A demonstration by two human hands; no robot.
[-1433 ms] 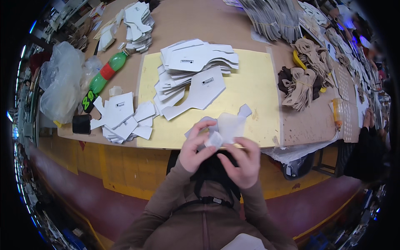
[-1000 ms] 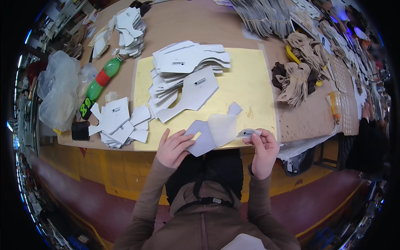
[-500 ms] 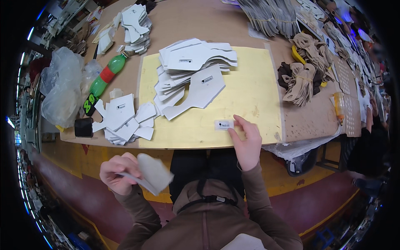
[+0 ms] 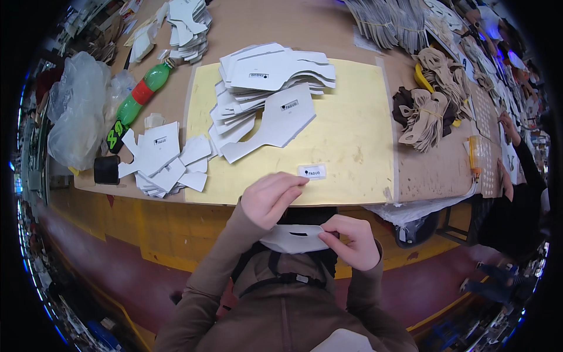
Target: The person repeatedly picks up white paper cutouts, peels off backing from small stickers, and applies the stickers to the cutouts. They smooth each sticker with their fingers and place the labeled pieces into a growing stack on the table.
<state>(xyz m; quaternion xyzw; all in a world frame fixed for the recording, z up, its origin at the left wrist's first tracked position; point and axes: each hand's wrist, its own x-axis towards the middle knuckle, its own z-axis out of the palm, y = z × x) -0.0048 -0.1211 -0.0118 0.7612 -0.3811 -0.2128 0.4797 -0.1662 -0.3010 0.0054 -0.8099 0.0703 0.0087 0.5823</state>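
Observation:
A small white label (image 4: 312, 171) with a dark printed mark lies on the yellow sheet (image 4: 352, 185) near the table's front edge. My left hand (image 4: 271, 200) reaches across to it, thumb and fingers pinched together at its lower edge. Below the edge, over my lap, my right hand (image 4: 353, 242) grips the right end of a white cut piece (image 4: 293, 239) with a dark slot-shaped opening or mark in it. The left part of that piece passes behind my left wrist. Beyond the label sits a fanned stack of printed white cut pieces (image 4: 281, 70).
More white pieces (image 4: 158, 149) lie at left, beside a black square object (image 4: 107, 170), a green bottle (image 4: 142, 92) and clear plastic bags (image 4: 79, 111). Tied beige bundles (image 4: 425, 114) and an orange-yellow bottle (image 4: 475, 155) stand at right. Another person's arm (image 4: 519, 141) shows far right.
My right hand has left the label and now grips the white piece, which was in my left hand. The left hand has moved right and up to the label.

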